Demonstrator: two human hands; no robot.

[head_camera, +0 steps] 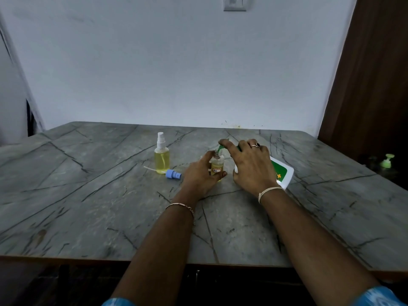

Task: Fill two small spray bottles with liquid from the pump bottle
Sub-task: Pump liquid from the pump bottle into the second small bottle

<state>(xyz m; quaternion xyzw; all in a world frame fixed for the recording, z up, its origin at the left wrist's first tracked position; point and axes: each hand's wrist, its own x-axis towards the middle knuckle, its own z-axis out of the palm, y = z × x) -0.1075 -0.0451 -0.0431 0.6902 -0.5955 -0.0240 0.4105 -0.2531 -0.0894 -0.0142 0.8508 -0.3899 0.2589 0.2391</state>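
My left hand (202, 176) grips a small clear spray bottle (217, 164) with an open neck and yellow liquid inside, standing on the grey table (88, 206). My right hand (250, 166) holds a white pump bottle with a green label (281, 173), tilted toward the left. Its green nozzle (220, 148) sits right over the small bottle's mouth, with my index finger on the pump head. A second small spray bottle (161, 154), full of yellow liquid and capped with a white sprayer, stands to the left. A blue sprayer cap with its white tube (173, 174) lies beside it.
The table's back edge meets a pale wall. A brown wooden panel (371, 74) rises at the right. Another green pump top (387, 161) shows in the dark area past the table's right edge.
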